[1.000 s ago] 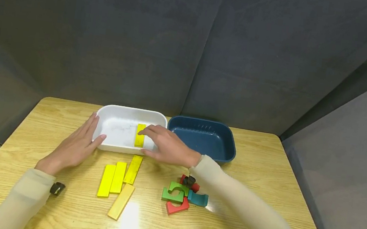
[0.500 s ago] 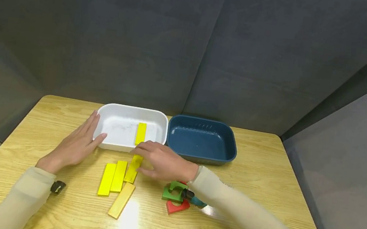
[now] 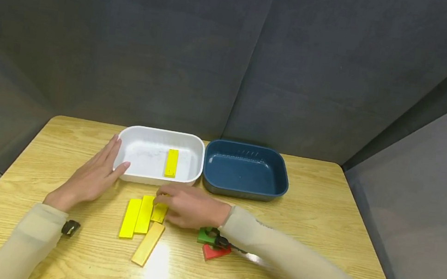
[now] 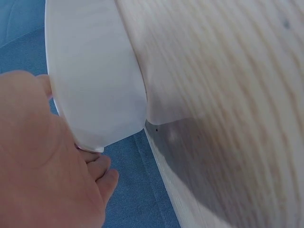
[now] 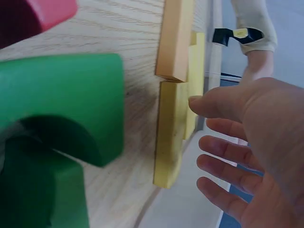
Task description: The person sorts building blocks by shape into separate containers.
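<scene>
Right hand has come back from the white tray and is now over the top part of a yellow block on the table. Fingers apart and slightly bent in the right wrist view, thumb tip close to that block; can't tell if it touches. Left hand unchanged: fingers together and straight along the white tray's left end, thumb spread over the rim.

Next to that block, to its left: two more bright yellow blocks, second block and third block, side by side. Paler yellow block lies slanted, nearer the person. One yellow block in the tray, right of centre. Blue tray just beside the white one. Green block and red block near the right forearm, which partly covers that cluster. Dark cloth behind the table.
</scene>
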Available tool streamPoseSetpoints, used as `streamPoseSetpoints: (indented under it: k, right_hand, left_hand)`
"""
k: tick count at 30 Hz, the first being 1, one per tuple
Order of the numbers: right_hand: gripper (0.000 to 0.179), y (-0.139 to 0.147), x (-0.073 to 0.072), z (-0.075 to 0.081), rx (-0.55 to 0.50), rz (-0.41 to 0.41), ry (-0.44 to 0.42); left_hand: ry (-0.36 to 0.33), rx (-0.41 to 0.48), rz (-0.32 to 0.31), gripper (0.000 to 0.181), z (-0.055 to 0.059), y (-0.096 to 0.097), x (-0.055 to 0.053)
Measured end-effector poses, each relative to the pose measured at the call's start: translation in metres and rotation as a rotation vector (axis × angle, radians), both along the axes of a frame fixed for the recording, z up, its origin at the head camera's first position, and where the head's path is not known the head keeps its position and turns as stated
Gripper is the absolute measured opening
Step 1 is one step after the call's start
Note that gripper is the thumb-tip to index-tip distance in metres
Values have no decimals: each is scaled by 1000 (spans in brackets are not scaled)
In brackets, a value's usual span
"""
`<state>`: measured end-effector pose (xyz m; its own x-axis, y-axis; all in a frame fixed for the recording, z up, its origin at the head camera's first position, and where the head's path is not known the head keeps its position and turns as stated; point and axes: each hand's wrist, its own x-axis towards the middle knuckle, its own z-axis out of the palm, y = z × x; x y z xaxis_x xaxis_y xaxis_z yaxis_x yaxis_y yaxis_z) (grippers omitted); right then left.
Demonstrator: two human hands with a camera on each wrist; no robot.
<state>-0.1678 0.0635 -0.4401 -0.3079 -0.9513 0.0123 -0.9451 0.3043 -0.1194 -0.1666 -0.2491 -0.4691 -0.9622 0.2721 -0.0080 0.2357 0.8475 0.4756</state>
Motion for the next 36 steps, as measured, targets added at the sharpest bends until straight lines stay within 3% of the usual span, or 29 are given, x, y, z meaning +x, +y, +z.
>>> streamPoseSetpoints:
  k: [17, 36]
  right_hand:
    - [29, -7, -3, -15, 59, 29, 38]
    - [27, -11, -5, -15, 82, 59, 61]
  left_hand:
    - [-13, -7, 3, 87, 3, 1, 1]
    - [0, -8, 5, 86, 0, 0, 1]
